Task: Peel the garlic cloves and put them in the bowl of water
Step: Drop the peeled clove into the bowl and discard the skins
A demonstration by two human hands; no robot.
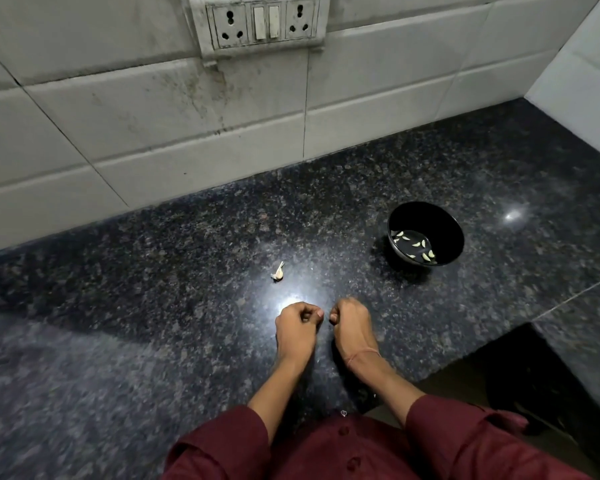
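Left hand [297,327]: we note it low over the counter, fingers curled in toward the palm, thumb side turned to the other hand; we cannot tell whether a clove sits inside the curl
Right hand [350,322]: just beside the left, a narrow gap between the two thumb sides; fingers curled under as well; whatever may be pinched there is hidden from us, so we cannot tell clenched from grasping
Thread [362,355]: thin reddish band round the right wrist
Garlic piece [278,273]: one unpeeled piece with a dry stalk, lying alone on the counter, beyond the left hand and a little to its left, apart from both hands
Bowl [430,218]: black, round, upright on the counter, to the right of the hands and further back, well apart from them
Water [409,251]: shallow, in the bottom of the bowl
Peeled cloves [417,243]: several pale ones lying in the water
Counter [153,306]: dark speckled stone; we see a bright glare patch just beyond the hands
Wall tiles [153,116]: pale, smudged with dark marks, behind the counter
Socket panel [264,22]: on the wall above, two sockets with switches between them
Shirt [343,452]: maroon, buttoned, sleeves ending on the forearms
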